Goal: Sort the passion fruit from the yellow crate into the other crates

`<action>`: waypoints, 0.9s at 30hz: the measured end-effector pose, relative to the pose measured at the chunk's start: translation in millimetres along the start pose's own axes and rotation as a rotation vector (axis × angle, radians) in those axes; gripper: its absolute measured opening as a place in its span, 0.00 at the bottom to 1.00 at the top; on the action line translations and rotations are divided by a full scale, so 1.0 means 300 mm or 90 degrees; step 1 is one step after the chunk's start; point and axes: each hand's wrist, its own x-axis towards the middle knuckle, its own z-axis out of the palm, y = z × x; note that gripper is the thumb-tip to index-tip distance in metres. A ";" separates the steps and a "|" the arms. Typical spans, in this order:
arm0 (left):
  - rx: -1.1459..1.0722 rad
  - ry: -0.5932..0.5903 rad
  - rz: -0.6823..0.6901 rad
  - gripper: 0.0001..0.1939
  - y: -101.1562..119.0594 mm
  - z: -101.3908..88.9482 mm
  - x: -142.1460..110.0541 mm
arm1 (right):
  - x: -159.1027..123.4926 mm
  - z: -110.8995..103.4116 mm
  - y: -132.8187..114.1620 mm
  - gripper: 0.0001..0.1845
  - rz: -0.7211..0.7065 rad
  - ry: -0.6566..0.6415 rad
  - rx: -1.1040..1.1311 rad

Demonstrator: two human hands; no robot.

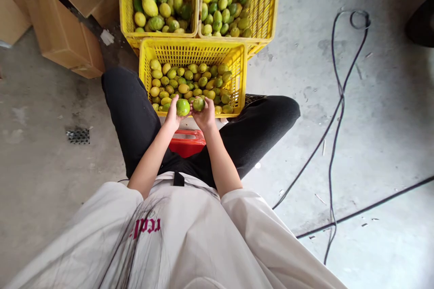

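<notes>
My left hand (172, 116) is closed round a bright green lemon (183, 107), its thumb along the fruit's side. Beside it, my right hand (207, 116) grips a darker green lemon (198, 104). The two hands are close together over the near rim of a yellow plastic crate (193, 45) between my knees. Inside that crate lie many yellow and green lemons (183, 88) in a loose layer.
Beyond stand two more yellow crates, the left crate (125, 4) and the right crate (269, 4), both holding green and yellow lemons. Cardboard boxes (57, 31) are at the upper left. A red stool (186, 146) shows beneath me. Black cables (342, 95) cross the concrete floor at right.
</notes>
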 end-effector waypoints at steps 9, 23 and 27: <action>-0.062 -0.058 0.056 0.11 0.016 0.039 -0.050 | -0.020 0.016 -0.030 0.08 -0.106 -0.017 -0.015; -0.007 -0.027 0.083 0.08 0.012 0.043 -0.052 | -0.050 0.029 -0.015 0.15 -0.097 -0.042 -0.068; -0.040 -0.015 0.062 0.12 0.028 0.042 -0.051 | -0.058 0.039 -0.035 0.03 -0.056 -0.059 0.005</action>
